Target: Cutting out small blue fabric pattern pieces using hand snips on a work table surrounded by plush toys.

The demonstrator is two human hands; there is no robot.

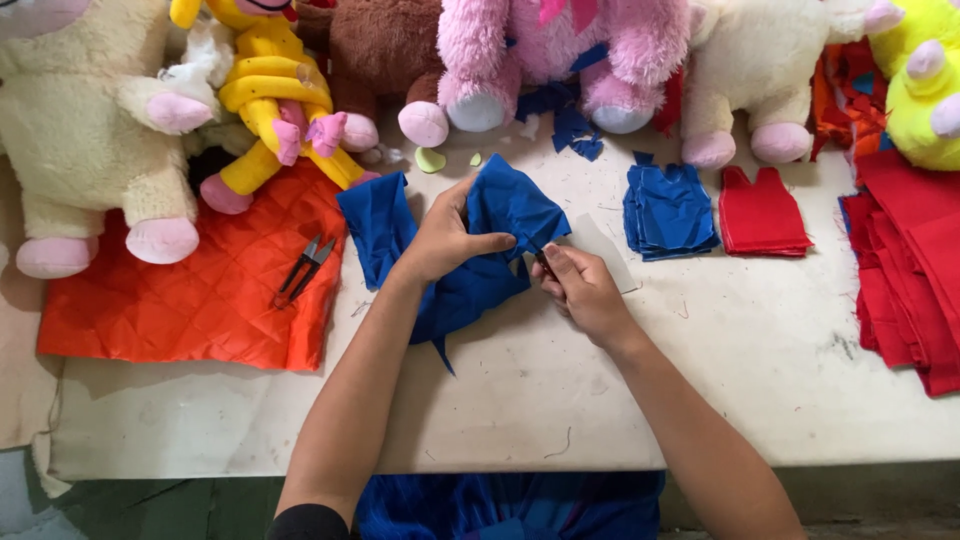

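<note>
1. Between both hands sits the blue fabric piece (pixel 470 240), bunched up on the white table (pixel 600 390).
2. Left hand (pixel 445 240) is closed on the cloth, thumb pinching a fold.
3. Right hand (pixel 583 292) pinches the fabric's edge with curled fingers; can't tell if something's in it.
4. Just past the right hand: a blue cut stack (pixel 668 212), then a red cut stack (pixel 763 214).
5. Off to the left hand's outer side, thread snips (pixel 305 268) lie on an orange quilted cloth (pixel 200 290).
6. Way beyond both hands, plush toys (pixel 560 60) line up.
</note>
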